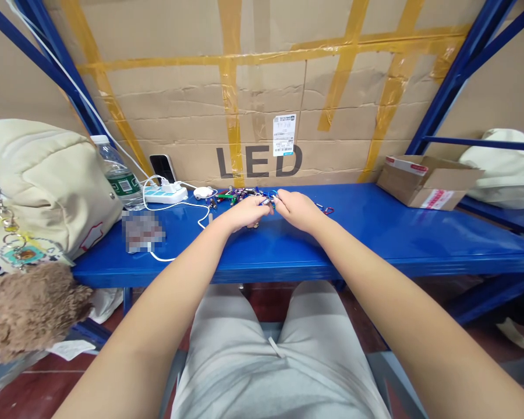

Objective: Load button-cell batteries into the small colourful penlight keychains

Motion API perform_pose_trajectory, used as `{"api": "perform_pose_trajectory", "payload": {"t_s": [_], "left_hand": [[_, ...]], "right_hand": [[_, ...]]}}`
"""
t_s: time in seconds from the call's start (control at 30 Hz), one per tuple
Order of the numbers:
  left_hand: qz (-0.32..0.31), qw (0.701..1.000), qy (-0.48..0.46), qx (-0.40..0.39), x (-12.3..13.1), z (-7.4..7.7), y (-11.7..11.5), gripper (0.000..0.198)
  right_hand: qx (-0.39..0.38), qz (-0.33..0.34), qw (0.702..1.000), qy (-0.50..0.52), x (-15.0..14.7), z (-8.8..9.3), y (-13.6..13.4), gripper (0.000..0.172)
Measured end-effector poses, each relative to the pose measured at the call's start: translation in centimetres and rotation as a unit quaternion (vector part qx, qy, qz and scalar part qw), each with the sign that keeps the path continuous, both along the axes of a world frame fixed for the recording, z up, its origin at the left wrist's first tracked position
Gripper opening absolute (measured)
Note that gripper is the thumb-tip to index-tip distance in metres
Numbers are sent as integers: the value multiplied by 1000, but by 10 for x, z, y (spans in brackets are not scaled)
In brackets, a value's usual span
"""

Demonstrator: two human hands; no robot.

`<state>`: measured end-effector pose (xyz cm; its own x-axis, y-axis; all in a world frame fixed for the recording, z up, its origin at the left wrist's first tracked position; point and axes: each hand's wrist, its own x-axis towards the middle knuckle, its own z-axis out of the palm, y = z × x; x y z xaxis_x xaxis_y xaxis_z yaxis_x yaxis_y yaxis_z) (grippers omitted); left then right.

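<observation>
Over the blue table [358, 244], my left hand [247, 213] and my right hand [297, 210] almost meet. Both have their fingers closed in a pinch, around a small blue metallic piece [274, 196] that looks like a carabiner; its full shape is covered by the fingers. Just behind my left hand lies a pile of small colourful metallic items [233, 196], purple, green and blue. A red carabiner-like piece [329, 210] rests on the table beyond my right hand, partly hidden by it.
At the left are a cream bag [48, 174], a water bottle [121, 177], a power strip [163, 192] with white cables and a pixelated object [142, 231]. An open cardboard box [428, 180] sits at the right. A large taped carton [179, 110] stands behind.
</observation>
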<state>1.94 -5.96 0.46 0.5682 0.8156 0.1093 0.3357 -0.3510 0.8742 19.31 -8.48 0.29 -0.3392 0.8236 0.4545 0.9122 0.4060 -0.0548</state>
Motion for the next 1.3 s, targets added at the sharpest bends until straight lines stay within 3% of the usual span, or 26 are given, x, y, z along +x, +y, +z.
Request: {"api": "perform_pose_trajectory", "payload": {"t_s": [0.27, 0.5, 0.67, 0.8, 0.9, 1.1, 1.2, 1.3], "left_hand": [[-2, 999, 23, 26, 0, -2, 1, 7], [4, 995, -76, -58, 0, 1, 0, 14], [-7, 969, -181, -168, -7, 9, 6, 17], [73, 950, -221, -209, -14, 13, 12, 14], [132, 936, -217, -242, -16, 15, 13, 11], [179, 901, -292, -266, -16, 14, 20, 13], [170, 900, -309, -256, -16, 11, 32, 12], [123, 905, -342, -222, -17, 7, 46, 19]], "right_hand": [[-1, 13, 1000, 23, 2, -1, 2, 29], [-23, 12, 1000, 7, -1, 0, 0, 28], [-40, 51, 983, 169, 5, -6, 8, 22], [-59, 43, 965, 251, 14, -7, 12, 18], [-98, 28, 965, 241, 16, -6, 9, 18], [-158, 12, 964, 212, 14, -6, 8, 20], [-170, 22, 962, 212, 15, -8, 11, 20], [-182, 30, 962, 203, 15, -8, 11, 20]]}}
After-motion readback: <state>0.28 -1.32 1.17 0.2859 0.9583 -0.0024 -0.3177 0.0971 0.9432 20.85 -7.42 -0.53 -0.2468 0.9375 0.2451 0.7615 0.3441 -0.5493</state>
